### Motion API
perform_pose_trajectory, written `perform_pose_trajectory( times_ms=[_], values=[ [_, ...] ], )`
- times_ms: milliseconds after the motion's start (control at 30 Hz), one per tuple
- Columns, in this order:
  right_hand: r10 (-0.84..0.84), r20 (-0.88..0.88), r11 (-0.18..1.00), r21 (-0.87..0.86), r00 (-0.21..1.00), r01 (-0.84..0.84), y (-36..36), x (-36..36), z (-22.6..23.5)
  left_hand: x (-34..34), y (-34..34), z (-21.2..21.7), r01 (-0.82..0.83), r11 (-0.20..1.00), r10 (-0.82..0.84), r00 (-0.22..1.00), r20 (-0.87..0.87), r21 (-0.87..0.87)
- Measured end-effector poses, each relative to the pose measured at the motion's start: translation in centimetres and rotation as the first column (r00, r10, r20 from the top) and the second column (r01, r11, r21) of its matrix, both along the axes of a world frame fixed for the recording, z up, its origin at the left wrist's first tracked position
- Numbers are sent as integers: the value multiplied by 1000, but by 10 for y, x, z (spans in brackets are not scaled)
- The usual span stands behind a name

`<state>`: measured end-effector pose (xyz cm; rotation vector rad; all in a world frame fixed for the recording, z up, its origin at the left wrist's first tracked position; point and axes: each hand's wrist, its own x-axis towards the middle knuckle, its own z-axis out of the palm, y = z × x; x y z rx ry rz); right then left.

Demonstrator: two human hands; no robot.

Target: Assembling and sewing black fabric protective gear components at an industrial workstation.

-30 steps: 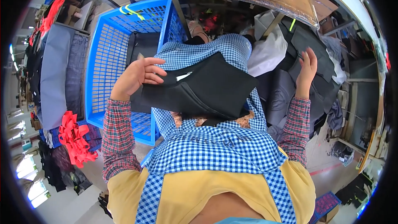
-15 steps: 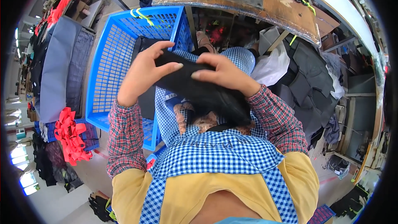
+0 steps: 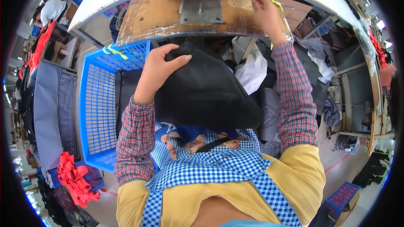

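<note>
The left hand (image 3: pixel 158 73) grips a smooth, rounded black fabric piece (image 3: pixel 206 90) beside the blue mesh crate (image 3: pixel 99 109), while the right hand (image 3: pixel 265 10), having let go, now pinches something too small to tell at the worn brown bench (image 3: pixel 155 12) edge.

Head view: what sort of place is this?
Probably a garment sewing workshop: worn wooden worktable, blue plastic crate, cut fabric stacks. Left hand holds a black fabric piece.

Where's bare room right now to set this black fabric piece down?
The worn brown worktop lies bare left of its grey metal plate. The blue plastic crate shows open mesh floor beside dark fabric. Crowded: the right hand works at the worktop's right corner, and heaped grey and white cloth fills below it. The left hand grips the black fabric piece.
</note>
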<state>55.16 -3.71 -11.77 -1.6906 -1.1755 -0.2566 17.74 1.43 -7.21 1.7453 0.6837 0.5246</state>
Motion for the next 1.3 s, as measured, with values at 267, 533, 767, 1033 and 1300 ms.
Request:
perform_pose_trajectory(
  times_ms=[267, 533, 767, 1033, 1300],
  values=[
    [-286, 237, 780, -505, 928, 370, 64, 84, 6, 7, -7, -8, -10, 986, 17, 999, 39, -165],
    [-132, 268, 720, -635, 954, 278, 34, 92, 30, -3, -9, -21, 124, 827, 47, 957, 287, -548],
    [346, -490, 712, -418, 800, -564, -87, 13, 64, -6, -13, -24, 213, 742, -9, 951, 308, -636],
    [623, -152, 381, -798, 768, -466, -120, -97, 149, 1, -27, -24, 339, 676, -131, 929, 346, -654],
    [767, 164, 446, -831, 621, -331, -111, -125, 157, -5, -30, -22, 345, 659, -143, 930, 339, -668]
  ],
)
